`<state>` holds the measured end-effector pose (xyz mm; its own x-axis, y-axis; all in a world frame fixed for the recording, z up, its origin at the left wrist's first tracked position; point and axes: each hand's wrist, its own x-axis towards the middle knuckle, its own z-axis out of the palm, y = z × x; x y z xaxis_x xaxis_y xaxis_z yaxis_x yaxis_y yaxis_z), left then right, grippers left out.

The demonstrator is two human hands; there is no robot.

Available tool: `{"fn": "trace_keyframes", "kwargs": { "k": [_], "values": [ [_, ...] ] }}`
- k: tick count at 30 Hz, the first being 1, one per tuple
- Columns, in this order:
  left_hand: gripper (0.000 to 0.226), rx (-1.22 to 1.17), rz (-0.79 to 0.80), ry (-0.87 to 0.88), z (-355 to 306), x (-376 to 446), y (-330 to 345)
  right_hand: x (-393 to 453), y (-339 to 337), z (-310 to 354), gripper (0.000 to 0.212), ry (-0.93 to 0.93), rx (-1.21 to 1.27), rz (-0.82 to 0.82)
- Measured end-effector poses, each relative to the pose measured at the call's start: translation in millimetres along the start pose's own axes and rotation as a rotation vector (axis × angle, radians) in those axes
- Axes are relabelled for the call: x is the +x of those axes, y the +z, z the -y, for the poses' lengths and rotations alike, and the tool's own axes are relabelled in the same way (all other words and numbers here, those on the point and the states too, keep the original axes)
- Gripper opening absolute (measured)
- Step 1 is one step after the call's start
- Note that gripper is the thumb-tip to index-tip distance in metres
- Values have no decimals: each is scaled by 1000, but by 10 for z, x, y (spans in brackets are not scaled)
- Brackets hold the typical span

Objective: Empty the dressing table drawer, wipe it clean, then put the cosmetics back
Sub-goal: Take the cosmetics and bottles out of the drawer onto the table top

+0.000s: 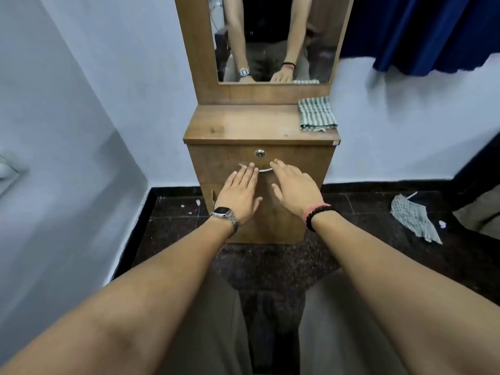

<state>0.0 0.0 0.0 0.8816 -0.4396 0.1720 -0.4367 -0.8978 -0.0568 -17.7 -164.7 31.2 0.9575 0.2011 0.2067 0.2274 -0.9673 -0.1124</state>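
Both hands, left hand (241,188) and right hand (293,184), flat before closed drawer (259,163).

Both hands reach toward the closed drawer (259,163) of a wooden dresser (243,125). The left hand (239,192) and right hand (295,186) are flat, fingers straight, on either side of the metal handle (264,170); whether they touch the wood is hard to tell. A lock (259,153) sits above the handle. A striped cloth (317,113) lies folded on the top, below the mirror (273,39). Another cloth (414,217) lies on the dark floor (176,212), right.
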Motion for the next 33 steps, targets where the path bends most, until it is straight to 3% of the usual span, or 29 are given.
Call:
{"fn": "trace_keyframes", "kwargs": {
  "k": [13, 24, 33],
  "values": [
    [83, -31, 2, -12, 14, 219, 190, 287, 297, 70, 63, 38, -49, 111],
    [70, -33, -53, 28, -23, 18, 29, 4, 208, 223, 54, 30, -91, 69],
    [53, -11, 14, 104, -105, -403, -229, -510, 97, 440, 49, -7, -114, 26]
  ]
}}
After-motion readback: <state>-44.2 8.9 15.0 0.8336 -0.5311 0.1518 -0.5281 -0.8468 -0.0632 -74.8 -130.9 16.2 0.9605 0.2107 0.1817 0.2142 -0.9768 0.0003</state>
